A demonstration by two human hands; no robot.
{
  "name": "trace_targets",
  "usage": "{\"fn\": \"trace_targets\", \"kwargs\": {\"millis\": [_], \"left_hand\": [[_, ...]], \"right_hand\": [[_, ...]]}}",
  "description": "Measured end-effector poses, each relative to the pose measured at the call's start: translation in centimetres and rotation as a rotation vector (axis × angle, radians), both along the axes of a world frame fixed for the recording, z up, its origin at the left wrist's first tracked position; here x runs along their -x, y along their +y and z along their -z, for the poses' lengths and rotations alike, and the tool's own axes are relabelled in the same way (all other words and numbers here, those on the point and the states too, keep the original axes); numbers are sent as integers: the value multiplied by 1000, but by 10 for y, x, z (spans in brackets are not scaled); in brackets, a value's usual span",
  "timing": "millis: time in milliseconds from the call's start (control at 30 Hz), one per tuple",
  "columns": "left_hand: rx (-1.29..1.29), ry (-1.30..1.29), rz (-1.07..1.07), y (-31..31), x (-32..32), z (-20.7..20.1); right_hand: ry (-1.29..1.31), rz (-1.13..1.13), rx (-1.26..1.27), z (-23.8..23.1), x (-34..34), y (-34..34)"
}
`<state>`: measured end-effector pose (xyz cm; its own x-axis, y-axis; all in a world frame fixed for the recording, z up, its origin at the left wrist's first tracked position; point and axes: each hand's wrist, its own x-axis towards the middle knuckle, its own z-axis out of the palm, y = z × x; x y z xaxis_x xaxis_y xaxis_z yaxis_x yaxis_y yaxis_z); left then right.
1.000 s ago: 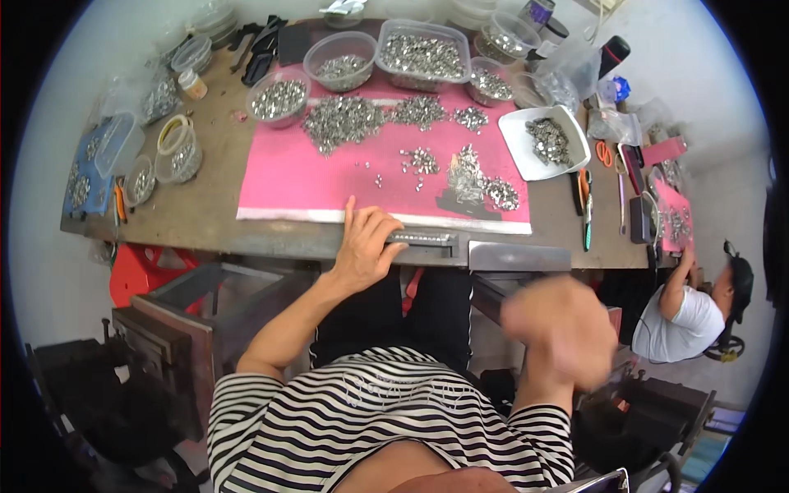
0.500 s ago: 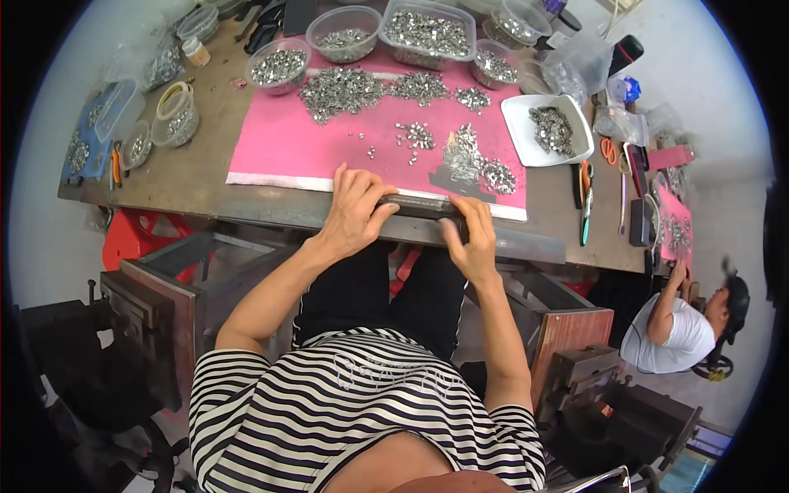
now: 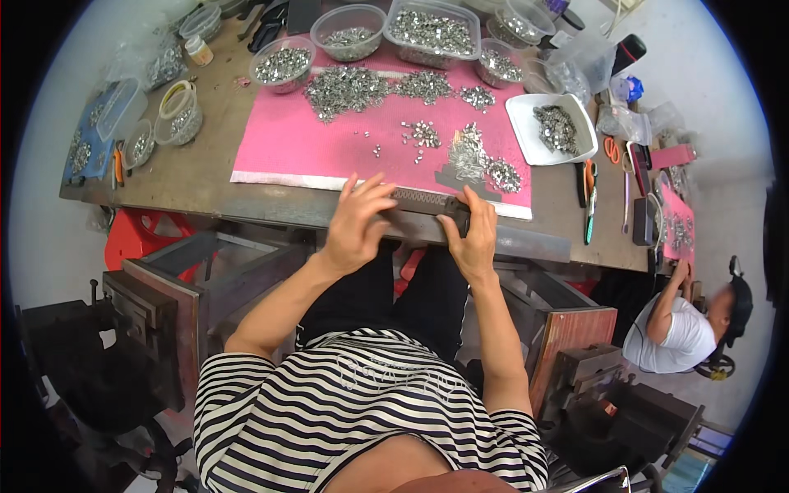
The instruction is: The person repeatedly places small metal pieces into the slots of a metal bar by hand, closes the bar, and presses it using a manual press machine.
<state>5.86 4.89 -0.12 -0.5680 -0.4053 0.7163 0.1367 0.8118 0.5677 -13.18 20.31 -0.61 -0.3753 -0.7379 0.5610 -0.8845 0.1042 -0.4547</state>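
Observation:
A long dark metal bar (image 3: 421,202) with a row of small slots along its top lies at the table's front edge. My right hand (image 3: 472,238) is closed round its right end, thumb on the near side and fingers on the far side. At the left end, my left hand (image 3: 355,226) is open, its fingers apart and slightly blurred; whether a fingertip touches the bar I cannot tell. Just beyond the bar, a pink mat (image 3: 320,152) bears a pile of thin silver pins (image 3: 468,154) and a heap of small shiny metal pieces (image 3: 503,175).
Clear tubs (image 3: 283,66) of metal parts line the mat's back. A white tray (image 3: 522,123) of chain-like parts stands right, near orange-handled pliers (image 3: 590,177) and a teal-handled tool (image 3: 590,222). Another person (image 3: 670,329) sits far right. A red stool (image 3: 131,238) stands below left.
My left hand has let go of the bar's left end and its fingers have spread. The bar has turned so its slotted face shows. My right hand stays at the right end.

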Motion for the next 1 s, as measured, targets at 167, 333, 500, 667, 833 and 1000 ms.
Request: {"fn": "trace_targets", "kwargs": {"millis": [167,333,500,667,833,1000], "left_hand": [[-964,204,-122,4,-45,0],[-1426,20,78,-24,-64,0],[-1121,-190,159,6,-33,-7],[11,-169,-140,-7,10,-10],[65,-239,-155,-13,17,3],[53,-230,-155,-14,18,7]], "right_hand": [[87,13,43,-5,-1,-2],[85,-1,36,-5,-2,-5],[75,-4,17,-7,-1,-3],[112,-29,-27,-28,11,-8],[295,-100,-78,-29,17,-23],[354,-280,-22,-45,43,-24]]}}
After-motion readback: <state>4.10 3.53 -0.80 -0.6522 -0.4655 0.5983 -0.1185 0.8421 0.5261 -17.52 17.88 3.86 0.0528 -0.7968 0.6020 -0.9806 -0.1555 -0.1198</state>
